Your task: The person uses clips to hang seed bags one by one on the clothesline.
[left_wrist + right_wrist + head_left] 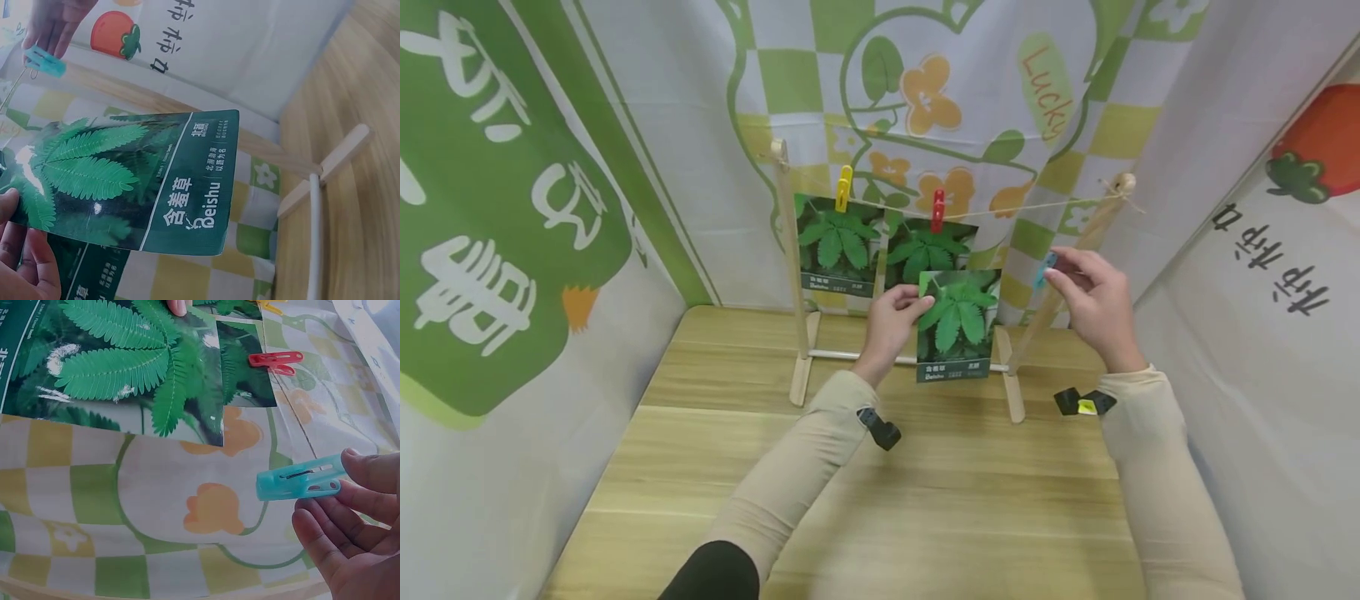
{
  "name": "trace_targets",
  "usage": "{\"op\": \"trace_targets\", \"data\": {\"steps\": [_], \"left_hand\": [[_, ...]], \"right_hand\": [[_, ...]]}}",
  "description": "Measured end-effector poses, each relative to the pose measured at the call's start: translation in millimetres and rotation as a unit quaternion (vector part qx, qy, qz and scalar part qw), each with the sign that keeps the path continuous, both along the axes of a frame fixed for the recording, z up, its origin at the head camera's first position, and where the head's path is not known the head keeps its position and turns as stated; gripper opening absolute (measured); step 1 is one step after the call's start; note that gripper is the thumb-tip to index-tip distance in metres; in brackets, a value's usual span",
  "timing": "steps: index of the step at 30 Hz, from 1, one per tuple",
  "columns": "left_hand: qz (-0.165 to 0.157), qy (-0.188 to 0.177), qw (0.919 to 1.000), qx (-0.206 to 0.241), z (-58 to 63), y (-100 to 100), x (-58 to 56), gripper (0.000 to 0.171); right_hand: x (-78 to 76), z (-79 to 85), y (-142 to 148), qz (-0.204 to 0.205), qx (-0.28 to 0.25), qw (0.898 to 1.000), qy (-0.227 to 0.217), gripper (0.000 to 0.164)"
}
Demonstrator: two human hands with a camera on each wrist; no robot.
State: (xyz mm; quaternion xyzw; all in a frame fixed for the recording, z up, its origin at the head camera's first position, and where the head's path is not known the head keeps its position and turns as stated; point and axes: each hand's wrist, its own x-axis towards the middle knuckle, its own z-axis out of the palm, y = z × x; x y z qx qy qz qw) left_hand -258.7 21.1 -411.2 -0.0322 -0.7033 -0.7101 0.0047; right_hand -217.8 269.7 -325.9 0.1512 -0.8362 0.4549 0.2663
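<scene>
My left hand (891, 329) pinches a green seed packet (958, 329) by its left edge, in front of a string line on a wooden stand (801, 258). The packet shows a fern-like leaf and a dark label band at the bottom. Between the thumb and fingers of my right hand (1097, 304) is a light-blue clothespin (300, 481), held near the stand's right post. Two similar packets hang from the string: the left one (838, 250) under a yellow clothespin (844, 189), the other (925, 246) under a red clothespin (937, 210). The held packet partly covers the second one.
The stand's feet (1011, 396) rest on a wood-grain table (925, 517), joined by a white crossbar (831, 356). Behind it hangs a patterned curtain (925, 50), with printed cloth panels on both sides. Bands with small black devices (880, 427) sit on both wrists.
</scene>
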Motion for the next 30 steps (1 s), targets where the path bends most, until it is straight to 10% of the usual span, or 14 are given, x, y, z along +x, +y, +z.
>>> {"op": "trace_targets", "data": {"steps": [30], "left_hand": [[-0.027, 0.001, 0.9996, 0.012, 30.8, 35, -23.8, 0.033]], "right_hand": [[-36.6, 58.3, -15, -0.057, 0.005, 0.987, 0.147, 0.016]]}}
